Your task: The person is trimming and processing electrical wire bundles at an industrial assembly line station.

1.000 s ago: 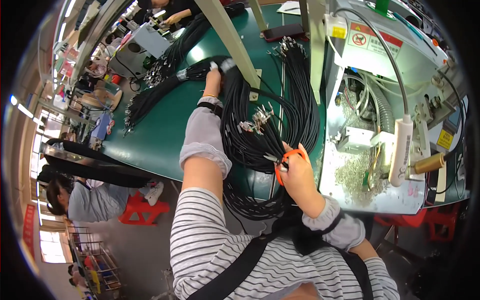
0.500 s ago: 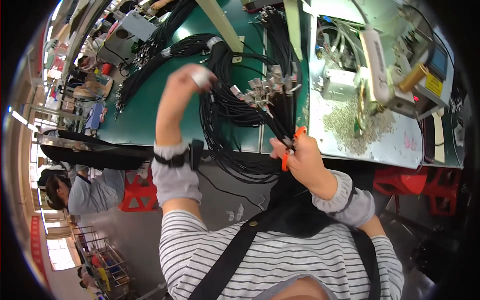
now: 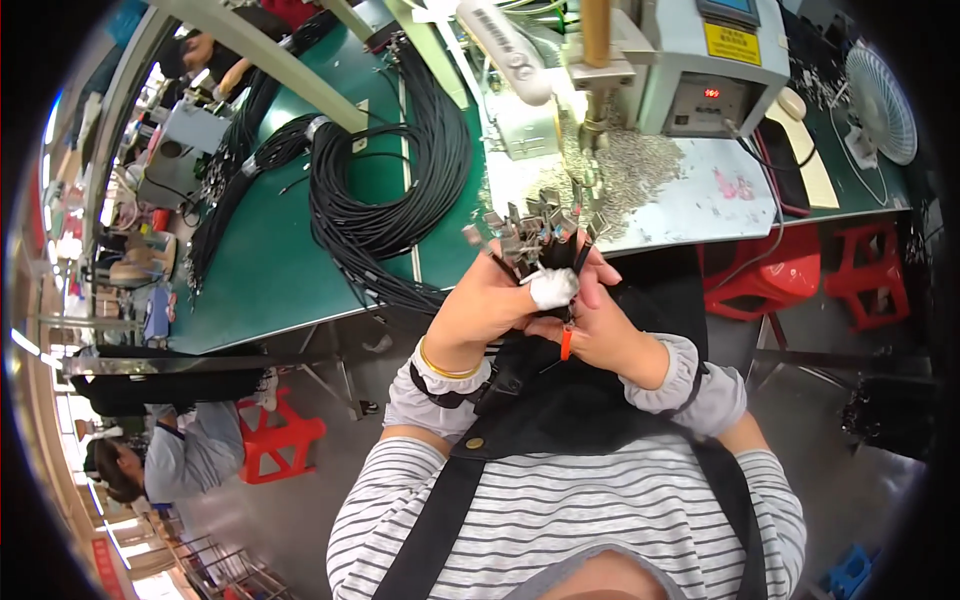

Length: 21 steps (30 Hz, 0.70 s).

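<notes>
My left hand [image 3: 478, 315] is closed around the end of a bundle of black cables [image 3: 375, 285], its thumb wrapped in white tape. The metal connectors [image 3: 535, 228] at the cable ends fan out above my fingers, at the table's front edge. Against the bundle's other side sits my right hand [image 3: 610, 335], some fingers partly stretched. An orange handle of small scissors [image 3: 567, 344] shows at its palm; the blades are hidden. From my left hand the cables run back to a large coil [image 3: 392, 190] on the green tabletop [image 3: 265, 265].
Beyond my hands is a white work plate [image 3: 700, 195] with a heap of small metal pieces [image 3: 640, 170]. A grey machine [image 3: 715, 75] stands there with a brass-coloured column [image 3: 597, 40]. A fan [image 3: 880, 105] is at far right. Red stools [image 3: 765, 275] stand below; another person [image 3: 195, 450] sits at left.
My left hand has come from above the coil to my right hand and taken hold of the bundle. The connector ends have moved off the table toward me. My view has shifted right.
</notes>
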{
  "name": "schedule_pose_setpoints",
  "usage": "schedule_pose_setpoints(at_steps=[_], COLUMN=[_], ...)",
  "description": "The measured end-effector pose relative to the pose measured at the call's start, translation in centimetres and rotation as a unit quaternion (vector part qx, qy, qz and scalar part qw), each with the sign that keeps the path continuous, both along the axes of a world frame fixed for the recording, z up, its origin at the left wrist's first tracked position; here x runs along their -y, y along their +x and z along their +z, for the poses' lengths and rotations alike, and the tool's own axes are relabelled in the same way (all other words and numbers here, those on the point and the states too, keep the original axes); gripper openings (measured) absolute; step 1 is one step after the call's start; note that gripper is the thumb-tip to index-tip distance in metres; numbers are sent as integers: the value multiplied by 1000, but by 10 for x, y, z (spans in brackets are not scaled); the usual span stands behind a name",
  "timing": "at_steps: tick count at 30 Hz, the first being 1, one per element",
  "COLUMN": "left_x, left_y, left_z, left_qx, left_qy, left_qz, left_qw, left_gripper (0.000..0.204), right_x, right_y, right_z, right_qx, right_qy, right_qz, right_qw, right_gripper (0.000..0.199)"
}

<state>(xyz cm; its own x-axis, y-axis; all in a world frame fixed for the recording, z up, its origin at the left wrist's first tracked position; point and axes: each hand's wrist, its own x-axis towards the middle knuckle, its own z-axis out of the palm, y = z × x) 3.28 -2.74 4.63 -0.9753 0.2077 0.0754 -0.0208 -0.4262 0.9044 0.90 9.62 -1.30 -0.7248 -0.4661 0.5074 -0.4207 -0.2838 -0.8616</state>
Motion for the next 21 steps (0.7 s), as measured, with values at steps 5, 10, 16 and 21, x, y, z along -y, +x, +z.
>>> schedule_pose_setpoints(at_steps=[5,10,16,21], left_x=[-11,-21,-39,-46], left_y=[-11,-7,-9,-9], left_z=[-12,-6,-18,-23], left_qx=[30,104,141,57], left_qy=[55,-75,-176,-274], left_qz=[187,145,72,61], left_qw=[980,981,971,958], left_gripper=[24,21,21,25], right_x=[-37,-90,-80,-76], right_y=[-9,-22,-47,-51], right_z=[-10,-15,30,30], right_qx=[15,54,88,-238], right_qy=[102,70,16,147], right_qz=[24,-40,-52,14], right_qw=[994,995,995,960], right_gripper=[20,29,35,49])
